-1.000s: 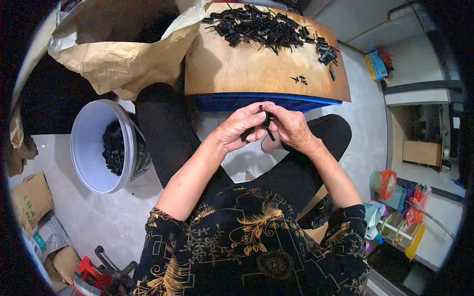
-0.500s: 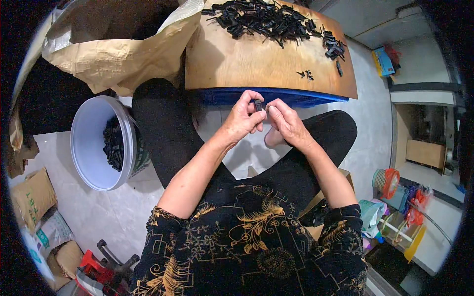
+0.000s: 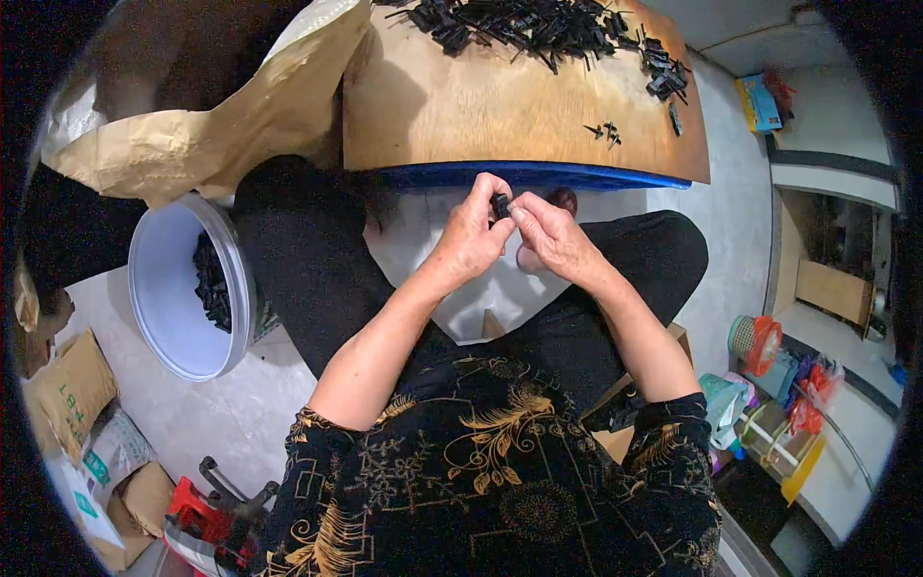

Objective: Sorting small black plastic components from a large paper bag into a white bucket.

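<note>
Between my two hands, just in front of the board's near edge, is a small black plastic part (image 3: 500,205). My left hand (image 3: 471,234) pinches it between thumb and fingers. My right hand (image 3: 546,234) is closed against the part's right side, thumb and forefinger pressed together; whatever those fingertips hold is too small to make out. On the wooden board (image 3: 461,115) beyond my hands lies a heap of black plastic parts (image 3: 538,29). A few small black pieces (image 3: 606,133) lie apart from the heap, nearer the board's front edge.
A white bucket (image 3: 144,288) with black parts inside stands left of my knees. Behind it a large paper sack (image 3: 192,144) gapes open. Blue material (image 3: 538,175) shows under the board. Filled bags (image 3: 77,394) sit lower left; a shelf with baskets (image 3: 764,346) is at right.
My right fingertips have come in from slightly apart to touch the black part. The view has shifted a little, so the board and bucket appear displaced.
</note>
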Tool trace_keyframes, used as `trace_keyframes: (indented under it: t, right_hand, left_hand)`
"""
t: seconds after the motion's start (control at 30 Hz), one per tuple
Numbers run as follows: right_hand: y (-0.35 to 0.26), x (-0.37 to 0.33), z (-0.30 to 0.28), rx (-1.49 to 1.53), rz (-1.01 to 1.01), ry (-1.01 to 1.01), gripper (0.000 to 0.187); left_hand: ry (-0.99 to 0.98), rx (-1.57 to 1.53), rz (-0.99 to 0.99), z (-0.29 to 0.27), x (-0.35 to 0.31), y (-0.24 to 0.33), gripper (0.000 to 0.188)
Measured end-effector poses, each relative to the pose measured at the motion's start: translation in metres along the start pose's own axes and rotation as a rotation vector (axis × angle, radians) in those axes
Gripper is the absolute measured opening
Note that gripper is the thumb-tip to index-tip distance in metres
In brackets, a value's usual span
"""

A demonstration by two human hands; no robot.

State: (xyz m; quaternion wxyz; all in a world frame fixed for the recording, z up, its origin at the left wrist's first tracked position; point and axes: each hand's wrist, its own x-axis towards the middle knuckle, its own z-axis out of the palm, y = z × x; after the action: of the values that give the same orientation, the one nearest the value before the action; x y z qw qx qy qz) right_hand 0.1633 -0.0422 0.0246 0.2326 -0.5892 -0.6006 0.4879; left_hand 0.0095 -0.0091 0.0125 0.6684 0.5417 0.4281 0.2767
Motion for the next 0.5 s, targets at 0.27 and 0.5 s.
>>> trace_keyframes:
  t: [0.27, 0.5]
  right_hand:
    - [0.003, 0.012, 0.010, -0.072, 0.068, 0.045, 0.018]
    - [0.011, 0.022, 0.014, 0.001, -0.006, 0.139, 0.020]
  left_hand:
    - [0.151, 0.366, 0.165, 0.005, 0.005, -0.010, 0.030]
    - [0.213, 0.403, 0.135, 0.006, 0.013, -0.010, 0.031]
